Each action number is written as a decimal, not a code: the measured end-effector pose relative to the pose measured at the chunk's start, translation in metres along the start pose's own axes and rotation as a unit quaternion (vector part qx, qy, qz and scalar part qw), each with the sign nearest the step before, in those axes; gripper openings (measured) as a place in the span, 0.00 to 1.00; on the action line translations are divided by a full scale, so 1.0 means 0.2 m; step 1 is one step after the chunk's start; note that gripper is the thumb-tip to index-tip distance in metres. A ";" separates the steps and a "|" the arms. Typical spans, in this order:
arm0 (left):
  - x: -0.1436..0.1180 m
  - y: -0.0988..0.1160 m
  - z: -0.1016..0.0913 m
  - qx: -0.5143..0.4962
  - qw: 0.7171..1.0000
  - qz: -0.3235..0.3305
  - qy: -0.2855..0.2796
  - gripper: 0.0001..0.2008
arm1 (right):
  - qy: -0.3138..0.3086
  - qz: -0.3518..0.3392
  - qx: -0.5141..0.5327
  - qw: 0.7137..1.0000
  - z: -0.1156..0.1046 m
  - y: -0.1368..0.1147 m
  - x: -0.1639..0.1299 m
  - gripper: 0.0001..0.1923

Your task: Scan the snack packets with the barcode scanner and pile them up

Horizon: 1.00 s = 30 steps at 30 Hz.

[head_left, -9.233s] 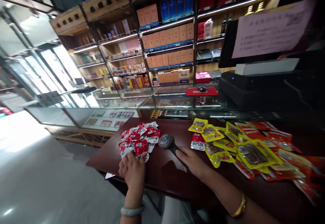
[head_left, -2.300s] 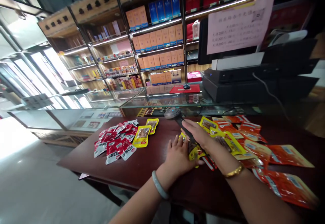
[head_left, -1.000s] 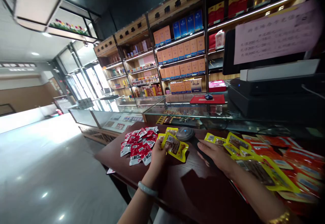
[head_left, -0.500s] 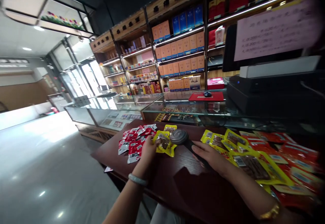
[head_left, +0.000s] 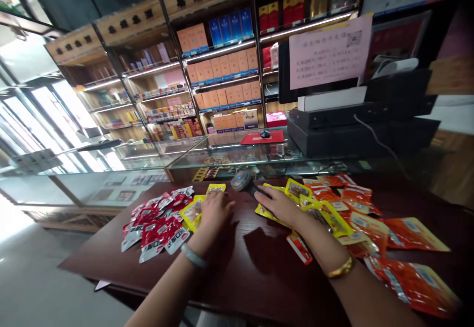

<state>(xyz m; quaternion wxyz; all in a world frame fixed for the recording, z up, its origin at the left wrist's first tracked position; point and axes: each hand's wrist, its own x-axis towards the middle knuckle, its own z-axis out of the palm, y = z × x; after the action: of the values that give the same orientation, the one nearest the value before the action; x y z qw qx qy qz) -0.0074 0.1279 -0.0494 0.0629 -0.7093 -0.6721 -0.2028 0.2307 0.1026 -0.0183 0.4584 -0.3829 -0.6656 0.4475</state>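
Yellow packet (head_left: 191, 213) now lying flat beside the red packets (head_left: 155, 221), left hand (head_left: 217, 210) resting on it with fingers loosely spread, right hand (head_left: 278, 204) gripping the scanner (head_left: 242, 182), head pointing far-left, handle running near-right, on the dark table (head_left: 237, 267).

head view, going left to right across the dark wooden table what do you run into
red snack packets → yellow packet under the left hand → barcode scanner held by the right hand → yellow packets → orange packets at the right end.
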 end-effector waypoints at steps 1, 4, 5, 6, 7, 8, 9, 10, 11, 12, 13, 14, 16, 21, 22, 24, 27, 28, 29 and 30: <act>0.02 0.09 0.04 -0.014 1.000 0.012 -0.025 0.17 | 0.018 -0.006 -0.003 1.000 -0.03 0.00 0.01 0.21; 0.10 0.31 0.16 -0.040 0.994 -0.010 -0.105 0.22 | 0.052 -0.012 -0.003 0.999 -0.09 0.01 0.03 0.21; 0.13 0.37 0.19 -0.047 0.989 -0.028 -0.136 0.24 | 0.058 -0.011 -0.002 0.998 -0.10 0.01 0.04 0.22; 0.17 0.42 0.21 -0.053 0.985 -0.048 -0.160 0.25 | 0.062 -0.010 0.000 0.998 -0.12 0.01 0.04 0.22; 0.21 0.46 0.23 -0.059 0.980 -0.067 -0.177 0.25 | 0.065 -0.009 0.002 0.998 -0.13 0.02 0.04 0.23; 0.24 0.49 0.25 -0.066 0.977 -0.082 -0.188 0.25 | 0.067 -0.007 0.004 0.998 -0.14 0.02 0.05 0.24; 0.27 0.52 0.26 -0.071 0.974 -0.095 -0.192 0.24 | 0.068 -0.004 0.006 0.998 -0.14 0.03 0.05 0.24; 0.30 0.54 0.28 -0.076 0.973 -0.105 -0.192 0.24 | 0.069 -0.002 0.008 0.998 -0.15 0.03 0.05 0.25; 0.32 0.55 0.29 -0.082 0.972 -0.112 -0.192 0.24 | 0.070 0.001 0.010 0.997 -0.15 0.04 0.05 0.25; 0.33 0.56 0.31 -0.088 0.971 -0.117 -0.190 0.24 | 0.071 0.003 0.013 0.997 -0.15 0.04 0.06 0.25; 0.34 0.56 0.33 -0.094 0.970 -0.123 -0.188 0.23 | 0.072 0.006 0.016 0.997 -0.15 0.04 0.06 0.26; 0.35 0.56 0.34 -0.102 0.969 -0.129 -0.186 0.22 | 0.072 0.008 0.018 0.997 -0.15 0.05 0.06 0.25; 0.36 0.54 0.37 -0.126 0.965 -0.137 -0.183 0.19 | 0.071 0.013 0.023 0.997 -0.15 0.05 0.07 0.25; 0.33 0.45 0.42 -0.221 0.959 -0.118 -0.134 0.10 | 0.069 0.018 0.038 0.997 -0.14 0.06 0.07 0.23; 0.32 0.43 0.42 -0.243 0.955 -0.118 -0.119 0.09 | 0.068 0.018 0.042 0.997 -0.14 0.06 0.06 0.23; 0.30 0.37 0.42 -0.287 0.946 -0.126 -0.084 0.07 | 0.066 0.019 0.050 0.996 -0.13 0.07 0.06 0.22; 0.26 0.28 0.41 -0.352 0.925 -0.144 -0.031 0.05 | 0.056 0.021 0.064 0.996 -0.10 0.07 0.06 0.23; 0.25 0.26 0.40 -0.375 0.915 -0.148 -0.014 0.06 | 0.051 0.022 0.068 0.996 -0.10 0.07 0.06 0.23; 0.24 0.24 0.39 -0.399 0.904 -0.151 0.000 0.06 | 0.047 0.022 0.071 0.996 -0.09 0.07 0.06 0.23; 0.23 0.23 0.38 -0.424 0.893 -0.153 0.014 0.07 | 0.043 0.023 0.074 0.996 -0.08 0.07 0.06 0.22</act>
<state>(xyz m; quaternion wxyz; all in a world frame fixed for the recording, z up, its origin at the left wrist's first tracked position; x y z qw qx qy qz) 0.0541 0.1946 -0.0927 -0.2661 -0.5545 -0.6214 -0.4855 0.2439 0.1214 -0.0253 0.5034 -0.3823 -0.6015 0.4886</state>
